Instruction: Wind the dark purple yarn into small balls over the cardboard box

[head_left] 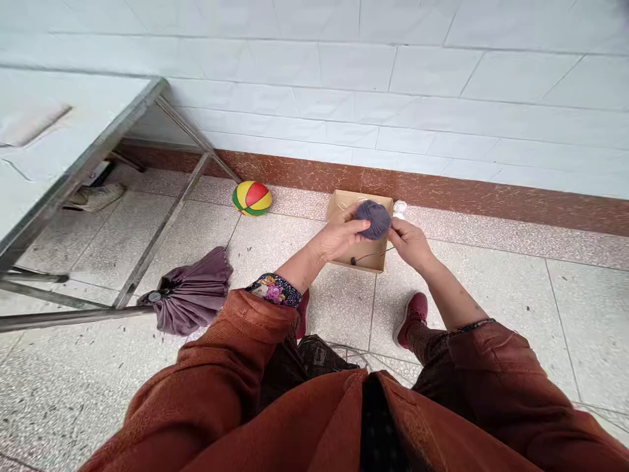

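Note:
A ball of purple-grey yarn (373, 219) is in my left hand (341, 233), its fingers wrapped round the left side and the thumb across the front. Fingers of my right hand (409, 242) are pinched together at the ball's right edge, on the yarn; the exact spot is too small to make out. Beneath both hands an open cardboard box (339, 204) rests on the floor by the wall. Inside it lie a pale loop and a thin dark cord (368, 255) with a small dark end, running toward my right hand.
Something white and crumpled (400, 208) sits beside the box. To the left are a colourful ball (252, 198), a folded purple umbrella (196, 295) and a metal-framed table (162, 229). My red shoes (413, 314) stand just before the box. A tiled wall (442, 131) rises behind.

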Demonstrator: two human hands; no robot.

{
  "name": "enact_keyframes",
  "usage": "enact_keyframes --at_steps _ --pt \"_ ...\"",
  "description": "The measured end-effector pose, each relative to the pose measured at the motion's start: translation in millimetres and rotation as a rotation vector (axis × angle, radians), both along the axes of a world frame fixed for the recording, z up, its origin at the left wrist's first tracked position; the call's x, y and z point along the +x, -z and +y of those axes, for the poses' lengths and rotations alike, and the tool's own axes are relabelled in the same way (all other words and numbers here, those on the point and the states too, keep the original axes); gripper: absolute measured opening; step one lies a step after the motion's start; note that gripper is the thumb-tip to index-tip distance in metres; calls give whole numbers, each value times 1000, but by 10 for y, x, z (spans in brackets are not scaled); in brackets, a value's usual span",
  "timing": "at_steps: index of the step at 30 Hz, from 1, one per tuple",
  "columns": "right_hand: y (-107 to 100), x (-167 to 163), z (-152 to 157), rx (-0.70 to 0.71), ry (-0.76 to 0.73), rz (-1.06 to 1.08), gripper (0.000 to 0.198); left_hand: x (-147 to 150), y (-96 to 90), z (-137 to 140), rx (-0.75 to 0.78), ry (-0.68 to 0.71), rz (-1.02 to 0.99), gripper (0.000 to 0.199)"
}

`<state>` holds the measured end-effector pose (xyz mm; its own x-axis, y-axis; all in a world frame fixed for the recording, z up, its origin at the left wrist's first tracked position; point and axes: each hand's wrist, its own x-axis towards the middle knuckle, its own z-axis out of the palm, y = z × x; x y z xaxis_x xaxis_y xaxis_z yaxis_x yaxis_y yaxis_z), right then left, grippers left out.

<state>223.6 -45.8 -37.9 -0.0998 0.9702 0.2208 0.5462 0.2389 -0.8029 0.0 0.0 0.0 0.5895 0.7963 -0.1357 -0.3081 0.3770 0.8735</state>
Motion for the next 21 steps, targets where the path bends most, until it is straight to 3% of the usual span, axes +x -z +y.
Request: enact_keyframes --at_steps 3,6,8,10,13,16,18,21 --pt "-100 -106 -61 -22 -171 34 35 -11 73 83 34 -182 157 68" --pt "-214 -166 -110 -55 -256 100 34 -31 165 148 173 -276 415 69" --pt "-281 -166 -122 -58 -242 153 33 -45 224 166 324 -269 597 76" --pt "-324 -137 -112 -30 -183 196 33 -55 259 153 425 -172 683 88" --pt "-318 -69 -65 31 -60 206 36 -60 238 78 402 120 592 103" --pt "-228 -16 -9 51 43 167 37 -58 138 -10 297 323 308 94" --pt "-146 -7 15 19 87 140 36 -57 62 -39 203 307 130 84" --pt "-63 -42 12 -39 65 92 34 -59 -8 -8 62 164 1 77"
